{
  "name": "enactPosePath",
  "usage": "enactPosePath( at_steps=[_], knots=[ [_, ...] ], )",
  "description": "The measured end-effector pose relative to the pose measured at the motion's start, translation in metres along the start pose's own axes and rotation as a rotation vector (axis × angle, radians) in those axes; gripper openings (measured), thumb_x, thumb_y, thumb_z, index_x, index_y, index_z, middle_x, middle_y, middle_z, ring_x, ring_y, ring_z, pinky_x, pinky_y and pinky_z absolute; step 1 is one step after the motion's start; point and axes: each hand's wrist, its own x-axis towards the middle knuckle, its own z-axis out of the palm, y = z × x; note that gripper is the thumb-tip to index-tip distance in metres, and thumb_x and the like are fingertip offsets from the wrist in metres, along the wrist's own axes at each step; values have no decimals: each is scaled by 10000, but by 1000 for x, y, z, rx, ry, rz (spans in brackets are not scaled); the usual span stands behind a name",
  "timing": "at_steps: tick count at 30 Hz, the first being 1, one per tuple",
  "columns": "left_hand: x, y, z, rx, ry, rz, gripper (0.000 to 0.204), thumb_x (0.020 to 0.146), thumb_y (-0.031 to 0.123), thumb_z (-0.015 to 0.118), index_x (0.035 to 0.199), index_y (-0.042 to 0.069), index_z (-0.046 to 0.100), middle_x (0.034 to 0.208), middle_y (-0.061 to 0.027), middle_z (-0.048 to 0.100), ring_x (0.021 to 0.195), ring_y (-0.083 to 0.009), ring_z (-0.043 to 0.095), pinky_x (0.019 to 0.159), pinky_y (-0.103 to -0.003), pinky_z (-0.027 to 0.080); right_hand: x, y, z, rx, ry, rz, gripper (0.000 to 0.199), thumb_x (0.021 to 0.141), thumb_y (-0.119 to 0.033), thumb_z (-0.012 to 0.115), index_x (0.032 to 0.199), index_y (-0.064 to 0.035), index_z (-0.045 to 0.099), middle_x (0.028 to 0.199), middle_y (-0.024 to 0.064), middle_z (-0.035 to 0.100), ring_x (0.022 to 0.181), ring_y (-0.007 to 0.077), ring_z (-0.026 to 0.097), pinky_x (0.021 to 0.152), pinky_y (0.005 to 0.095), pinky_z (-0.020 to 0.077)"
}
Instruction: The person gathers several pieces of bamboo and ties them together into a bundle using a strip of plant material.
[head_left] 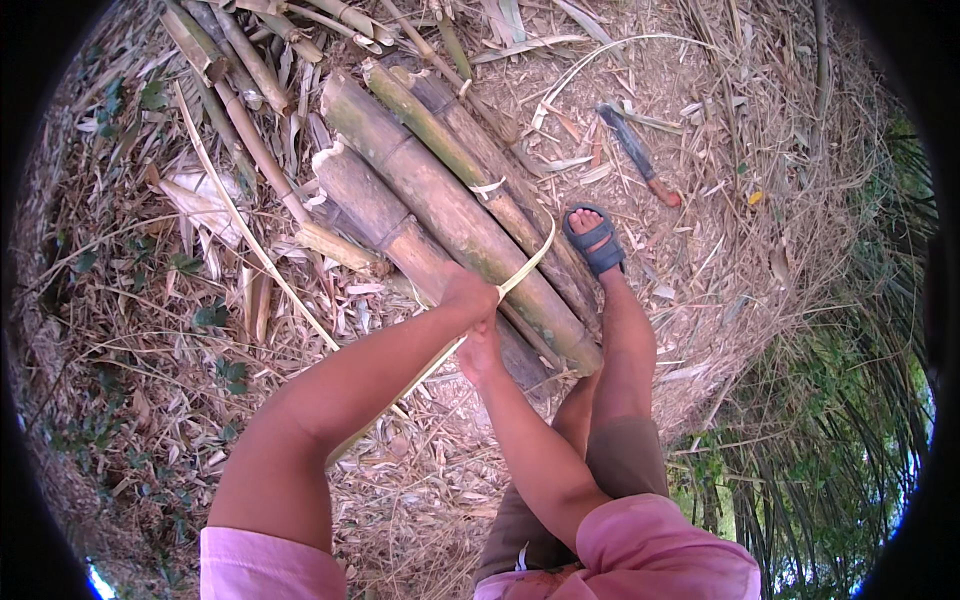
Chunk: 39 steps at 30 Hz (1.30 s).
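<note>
Several thick bamboo poles (430, 185) lie side by side on the ground as a bundle. A thin pale bamboo strip (530, 262) wraps around the bundle near its close end. My left hand (468, 293) is closed on this strip on top of the poles. My right hand (480, 352) is just below it, also gripping the strip, whose loose tail runs back under my left forearm. My foot in a blue sandal (594, 240) rests against the right side of the bundle.
A long knife with a dark blade and reddish handle (640, 155) lies on the ground beyond the foot. Thinner bamboo stalks (245, 110) are piled at the upper left. Dry leaves and straw cover the ground; green bamboo growth (830, 420) stands at the right.
</note>
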Motion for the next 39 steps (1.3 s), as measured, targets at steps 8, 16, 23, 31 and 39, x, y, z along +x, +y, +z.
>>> enactPosePath(
  at_steps=[8, 16, 23, 31, 39],
  knots=[
    [-27, -86, -26, 280, 76, 226, 557, 914, 360, 554, 1251, -76, 468, 1140, -346, 610, 1090, -486, 594, 959, -477, 482, -11, -26, -13, -473, 175, 104, 267, 1002, -316, 524, 1115, -76, 553, 788, 36, 512, 630, 137, 488, 551, 321, 440],
    [-46, -146, 83, -610, -409, 100, 878, 894, 680, 548, 1409, -7, 363, 964, -143, 651, 1121, -256, 624, 967, -438, 476, -15, -47, -30, -416, 33, 206, 266, 992, -334, 516, 934, -75, 512, 734, 55, 523, 636, 162, 479, 596, 331, 420],
    [-27, -183, 131, -1055, -619, 298, 847, 898, 795, 237, 1109, 34, 544, 768, -129, 638, 672, -234, 660, 687, -382, 574, -20, -51, -20, -307, 6, 223, 251, 993, -312, 480, 880, -88, 477, 679, 55, 474, 608, 174, 448, 604, 356, 422],
    [-70, -141, 107, -984, -339, 73, 407, 890, 475, 680, 738, 112, 572, 615, 26, 453, 496, -77, 368, 438, -265, 298, -22, -69, -9, -574, 128, 192, 328, 1003, -390, 490, 980, -66, 447, 820, 107, 515, 712, 262, 541, 762, 448, 506],
    [-71, -132, 140, -502, 132, 69, 728, 790, 696, 643, 926, -15, 721, 861, -218, 697, 811, -366, 684, 789, -448, 520, -43, -82, 17, -1711, 185, 145, 447, 952, -326, 612, 1089, 91, 524, 860, 155, 653, 681, 279, 665, 607, 415, 590]
  ],
)
